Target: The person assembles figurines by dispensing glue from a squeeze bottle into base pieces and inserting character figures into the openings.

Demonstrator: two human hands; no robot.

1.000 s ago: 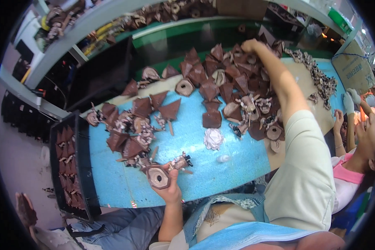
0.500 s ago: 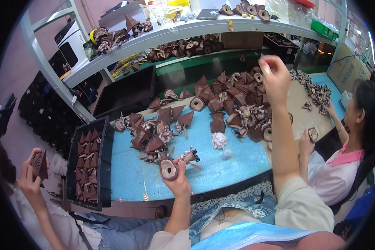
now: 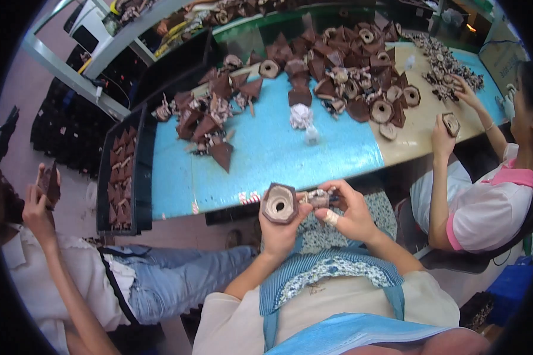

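In my left hand [image 3: 276, 235] is a brown hexagonal cone-shaped piece [image 3: 288, 197], its hollow pale underside and round hole facing up. A small painted figurine [image 3: 318, 200] lies between both hands, beside the hexagonal piece. My right hand [image 3: 356, 216] closes its fingers on this figurine, and a pale wrap [image 3: 331, 218] circles one of its fingers. Both hands are close together in front of my apron, just off the near table edge. Whether the figurine is joined to the hexagonal piece cannot be made out.
Brown cone pieces and figurines are heaped on the blue table [image 3: 249, 177]. White crumpled material [image 3: 301, 116] lies mid-table. A black crate [image 3: 143, 177] of cones stands left. Co-workers sit on both sides, each holding a brown piece; the right one [image 3: 485, 207] reaches into small parts.
My right hand has come down from above the far side of the table to the figurine. My left hand has moved right and nearer my body with the hexagonal piece. The view has tilted down.
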